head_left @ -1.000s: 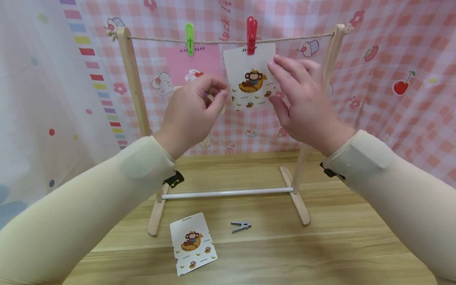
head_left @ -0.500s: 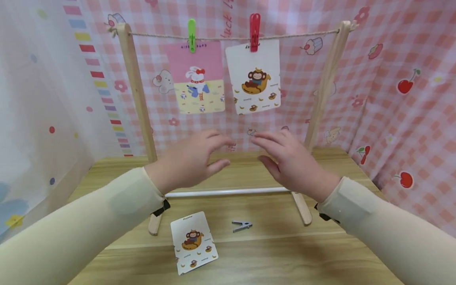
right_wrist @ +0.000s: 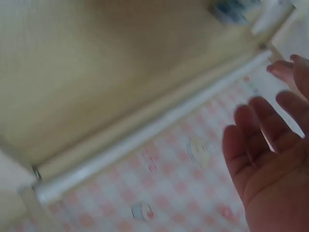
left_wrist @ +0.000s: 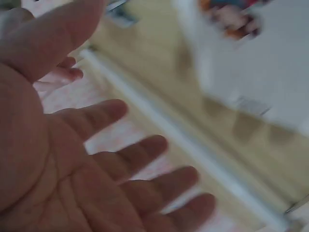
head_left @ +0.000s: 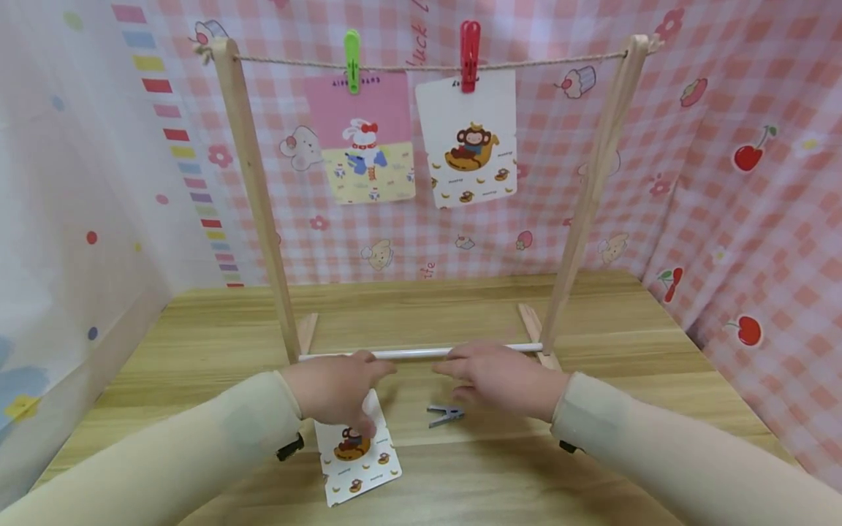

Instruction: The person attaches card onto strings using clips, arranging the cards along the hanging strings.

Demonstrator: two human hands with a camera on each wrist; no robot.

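Observation:
My left hand [head_left: 334, 387] hovers over the upper part of a white monkey card [head_left: 360, 467] lying on the table; its fingers are spread and hold nothing in the left wrist view. Just behind and right of a grey clothespin [head_left: 446, 416] is my right hand [head_left: 503, 378], fingers extended and nothing in them. Above, a pink and yellow bunny card [head_left: 368, 168] hangs from the rope [head_left: 421, 69] by a green clothespin [head_left: 353, 62]. Beside it a second white monkey card [head_left: 470, 164] hangs by a red clothespin [head_left: 470, 57].
Two wooden posts [head_left: 259, 197] carry the rope, and a white rod [head_left: 414, 353] joins their feet low down, just beyond my hands. A pink checked cloth [head_left: 408, 248] hangs behind the wooden table [head_left: 421, 299].
Both hands have come down from beside the hanging monkey card, past the rod, to above the table. The hanging cards stay clipped; the loose card and grey clothespin have not moved.

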